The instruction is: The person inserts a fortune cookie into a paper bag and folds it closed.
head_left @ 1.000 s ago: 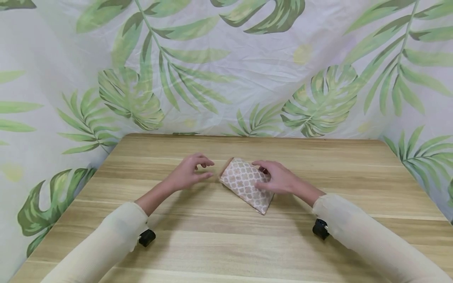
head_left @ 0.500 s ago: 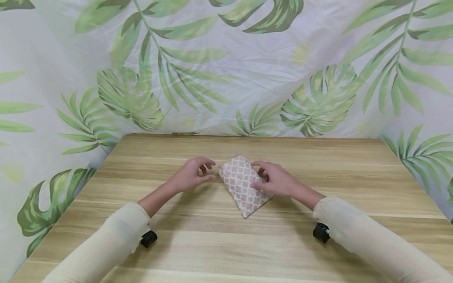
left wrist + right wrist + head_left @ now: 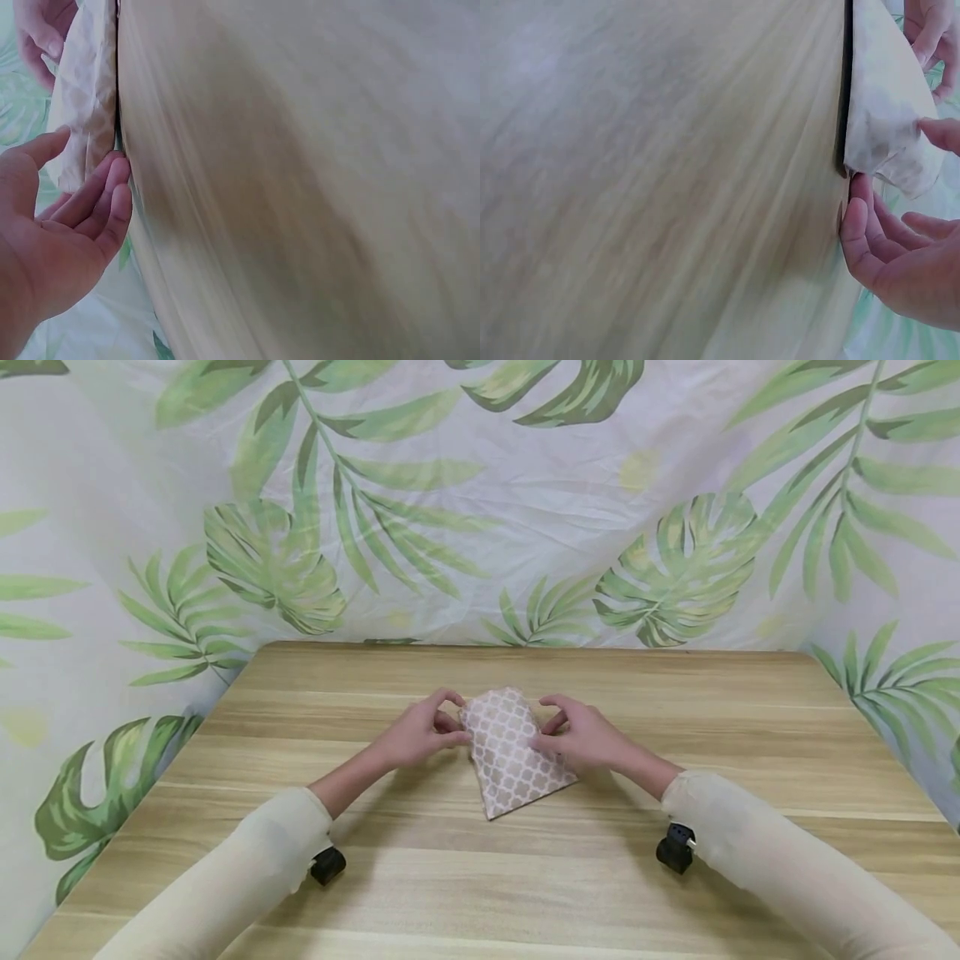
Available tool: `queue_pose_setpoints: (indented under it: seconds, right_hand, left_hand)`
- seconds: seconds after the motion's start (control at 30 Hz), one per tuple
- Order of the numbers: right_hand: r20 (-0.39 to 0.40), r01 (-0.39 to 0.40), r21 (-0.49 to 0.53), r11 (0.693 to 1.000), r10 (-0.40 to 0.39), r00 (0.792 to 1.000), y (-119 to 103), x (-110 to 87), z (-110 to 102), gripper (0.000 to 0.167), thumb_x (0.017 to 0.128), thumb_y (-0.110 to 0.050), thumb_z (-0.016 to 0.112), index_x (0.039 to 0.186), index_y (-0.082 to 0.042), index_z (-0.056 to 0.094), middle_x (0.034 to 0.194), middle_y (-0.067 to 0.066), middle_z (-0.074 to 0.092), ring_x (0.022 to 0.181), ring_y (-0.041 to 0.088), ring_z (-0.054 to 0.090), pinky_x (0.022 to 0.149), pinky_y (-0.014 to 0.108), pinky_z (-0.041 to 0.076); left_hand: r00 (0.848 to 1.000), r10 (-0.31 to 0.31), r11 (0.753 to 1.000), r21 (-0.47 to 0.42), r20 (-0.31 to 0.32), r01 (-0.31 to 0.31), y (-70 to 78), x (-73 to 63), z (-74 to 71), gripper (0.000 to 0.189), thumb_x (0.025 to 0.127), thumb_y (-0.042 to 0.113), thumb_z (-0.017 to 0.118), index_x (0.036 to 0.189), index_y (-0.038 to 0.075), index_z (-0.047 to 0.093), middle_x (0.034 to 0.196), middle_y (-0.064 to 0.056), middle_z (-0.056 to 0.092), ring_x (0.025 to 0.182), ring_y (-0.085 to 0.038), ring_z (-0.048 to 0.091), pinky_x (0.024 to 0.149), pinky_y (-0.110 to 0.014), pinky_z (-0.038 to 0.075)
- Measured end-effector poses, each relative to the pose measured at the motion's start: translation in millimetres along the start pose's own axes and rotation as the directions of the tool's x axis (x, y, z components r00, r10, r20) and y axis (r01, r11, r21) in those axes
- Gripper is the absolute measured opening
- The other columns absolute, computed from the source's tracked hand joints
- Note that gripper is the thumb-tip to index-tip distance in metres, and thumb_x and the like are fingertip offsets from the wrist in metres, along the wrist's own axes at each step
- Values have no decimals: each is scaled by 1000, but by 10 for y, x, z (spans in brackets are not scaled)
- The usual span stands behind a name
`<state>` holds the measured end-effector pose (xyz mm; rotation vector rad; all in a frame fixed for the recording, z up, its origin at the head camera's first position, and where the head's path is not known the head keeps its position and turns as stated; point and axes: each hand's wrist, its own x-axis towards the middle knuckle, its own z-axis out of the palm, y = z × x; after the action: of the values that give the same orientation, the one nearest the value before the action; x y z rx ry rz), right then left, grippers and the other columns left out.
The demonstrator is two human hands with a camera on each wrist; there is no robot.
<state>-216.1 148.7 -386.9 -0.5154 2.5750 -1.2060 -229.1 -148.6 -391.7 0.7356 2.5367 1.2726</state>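
Observation:
A small flat pouch (image 3: 510,756) with a beige and white lattice pattern lies on the wooden table, one corner pointing toward the person. My left hand (image 3: 422,731) has curled fingers at its left edge, thumb on the near side. In the left wrist view the left thumb rests against the wrinkled pouch (image 3: 86,90) and the fingertips meet its lower edge. My right hand (image 3: 588,735) holds the right edge, its thumb on the patterned face. The right wrist view shows the right fingers (image 3: 859,217) under the corner of the pouch (image 3: 889,105).
Wooden table top (image 3: 450,893) extends on all sides of the pouch. Behind it hangs a white cloth (image 3: 547,527) printed with green leaves. A small black device (image 3: 327,865) sits under the left sleeve, and another black device (image 3: 677,848) under the right one.
The pouch has turned clockwise, its near corner swinging to the left. My left hand has moved right to meet its left edge; the right hand has stayed at its right side.

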Motion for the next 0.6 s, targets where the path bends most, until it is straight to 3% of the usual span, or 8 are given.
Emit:
queue_pose_setpoints:
  seconds: [0.2, 0.4, 0.6]
  right_hand:
    - [-11, -3, 90, 996, 4, 1000, -28, 37, 32, 76, 94, -15, 77, 156, 1, 37, 112, 20, 69, 96, 26, 71, 78, 32, 57]
    - [-39, 29, 147, 989, -23, 999, -68, 32, 24, 82, 92, -10, 78, 159, -6, 32, 118, 24, 63, 102, 34, 70, 76, 35, 60]
    - [-93, 153, 190, 970, -138, 986, -88, 25, 4, 90, 89, -1, 79, 162, -6, 26, 128, 30, 57, 98, 37, 71, 76, 37, 60]
  left_hand:
    - [1000, 17, 996, -90, -13, -18, 52, 85, 67, 73, 90, 4, 80, 148, -4, 36, 106, -22, 72, 93, -30, 73, 82, -35, 59]
    - [998, 54, 991, -120, -33, -57, 111, 118, 78, 78, 88, -1, 80, 152, 1, 36, 110, -24, 63, 89, -33, 74, 76, -36, 61]
    - [995, 81, 983, -163, -58, -89, 196, 121, 73, 81, 91, 3, 79, 157, 6, 34, 120, -24, 54, 90, -30, 75, 72, -39, 62]
